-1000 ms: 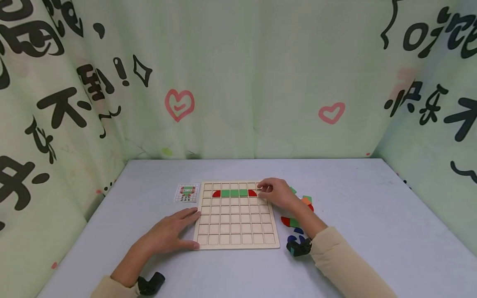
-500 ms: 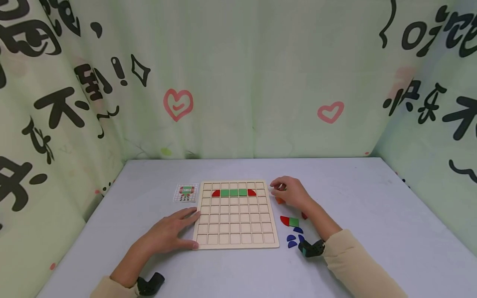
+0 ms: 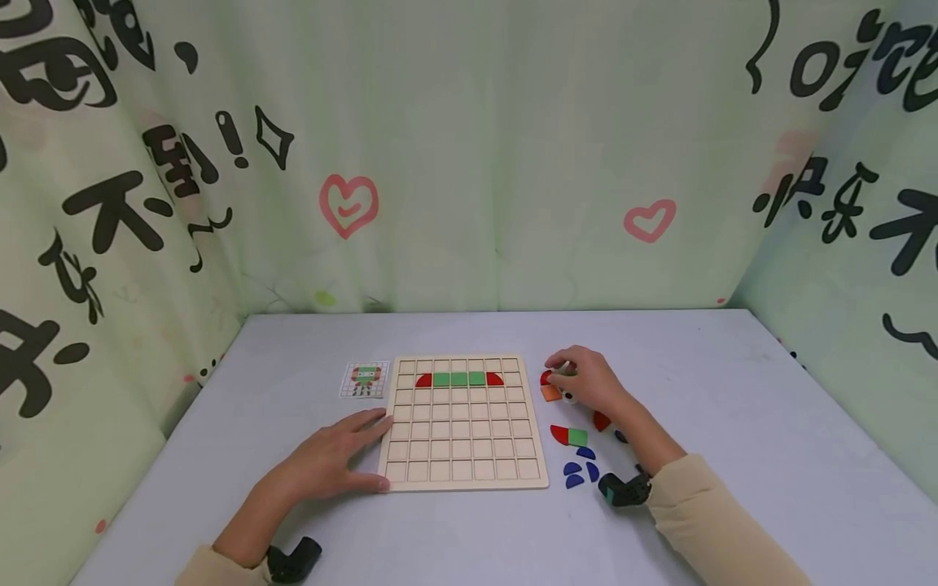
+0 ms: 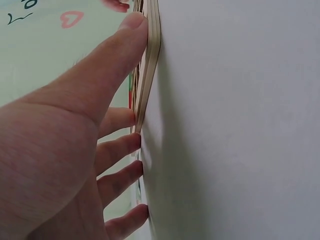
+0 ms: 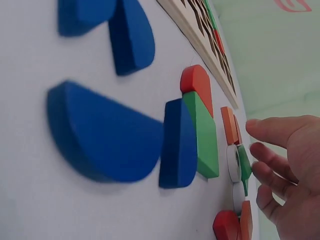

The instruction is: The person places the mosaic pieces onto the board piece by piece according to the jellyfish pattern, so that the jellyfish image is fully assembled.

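A pale wooden grid board (image 3: 462, 448) lies on the table, with a row of green squares (image 3: 458, 379) ending in a red rounded piece on either side. My left hand (image 3: 330, 456) rests along the board's left edge, fingers extended and thumb at the near corner. To the right of the board, my right hand (image 3: 589, 381) hovers over loose pieces, fingers slightly bent. Below its fingertips are an orange square (image 3: 550, 394), a red rounded piece (image 3: 545, 378) and a white round piece (image 3: 568, 397). A green piece (image 5: 245, 162) sits by the fingertips; contact is unclear.
A small picture card (image 3: 365, 379) with a robot-like figure lies left of the board. Nearer on the right are several blue half-round pieces (image 3: 573, 469), a red quarter piece (image 3: 559, 435) beside a green square (image 3: 578, 438), and another red piece (image 3: 601, 421). Curtains surround the table.
My right hand has moved right from the board's top right edge to the loose pieces, uncovering the orange and red ones. The left hand stays on the board.
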A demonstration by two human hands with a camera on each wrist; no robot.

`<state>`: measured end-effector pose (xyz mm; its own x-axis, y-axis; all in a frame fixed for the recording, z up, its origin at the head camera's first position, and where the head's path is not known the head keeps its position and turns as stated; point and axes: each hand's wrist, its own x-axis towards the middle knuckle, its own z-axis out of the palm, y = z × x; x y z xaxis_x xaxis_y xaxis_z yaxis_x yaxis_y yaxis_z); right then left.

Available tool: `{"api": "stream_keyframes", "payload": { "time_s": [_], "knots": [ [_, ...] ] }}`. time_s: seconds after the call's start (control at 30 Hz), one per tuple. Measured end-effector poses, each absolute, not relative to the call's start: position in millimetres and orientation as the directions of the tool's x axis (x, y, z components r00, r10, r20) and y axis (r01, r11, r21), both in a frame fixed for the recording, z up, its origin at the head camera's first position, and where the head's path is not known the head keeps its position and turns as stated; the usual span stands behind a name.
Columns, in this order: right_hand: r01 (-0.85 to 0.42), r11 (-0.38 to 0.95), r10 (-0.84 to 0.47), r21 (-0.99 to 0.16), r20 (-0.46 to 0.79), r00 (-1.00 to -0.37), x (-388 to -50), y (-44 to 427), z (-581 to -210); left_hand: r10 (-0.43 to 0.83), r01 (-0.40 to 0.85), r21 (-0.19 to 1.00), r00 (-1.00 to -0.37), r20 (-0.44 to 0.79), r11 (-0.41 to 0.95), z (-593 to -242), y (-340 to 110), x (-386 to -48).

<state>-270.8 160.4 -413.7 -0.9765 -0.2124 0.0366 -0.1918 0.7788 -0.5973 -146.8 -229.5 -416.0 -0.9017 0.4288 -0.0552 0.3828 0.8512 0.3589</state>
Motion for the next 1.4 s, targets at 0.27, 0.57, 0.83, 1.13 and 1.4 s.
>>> {"api": "stream_keyframes", "payload": {
  "time_s": [0.27, 0.57, 0.83, 1.13, 1.4],
  "knots": [
    [-0.16, 0.804, -0.181, -0.573, 0.021, -0.983, -269.4, 168.8, -412.9, 0.423, 0.372, 0.384, -0.905, -0.054, 0.845, -416.2, -230.8, -145.2],
    [-0.264, 0.795, -0.287, -0.547, 0.045, -0.957, -264.7, 176.8, -411.4, 0.426, 0.379, 0.376, -0.903, -0.046, 0.845, -418.4, -232.0, -146.3],
    [-0.334, 0.777, -0.371, -0.534, 0.04, -0.928, -263.0, 175.1, -414.8, 0.427, 0.38, 0.383, -0.903, -0.043, 0.842, -415.8, -230.6, -145.4],
    [-0.363, 0.77, -0.412, -0.525, 0.026, -0.911, -261.5, 170.8, -413.5, 0.418, 0.37, 0.378, -0.907, -0.052, 0.849, -414.9, -229.9, -146.1],
    [-0.365, 0.784, -0.417, -0.501, 0.011, -0.909, -260.1, 168.8, -414.6, 0.424, 0.374, 0.384, -0.904, -0.05, 0.844, -415.5, -229.6, -146.4]
  ]
}}
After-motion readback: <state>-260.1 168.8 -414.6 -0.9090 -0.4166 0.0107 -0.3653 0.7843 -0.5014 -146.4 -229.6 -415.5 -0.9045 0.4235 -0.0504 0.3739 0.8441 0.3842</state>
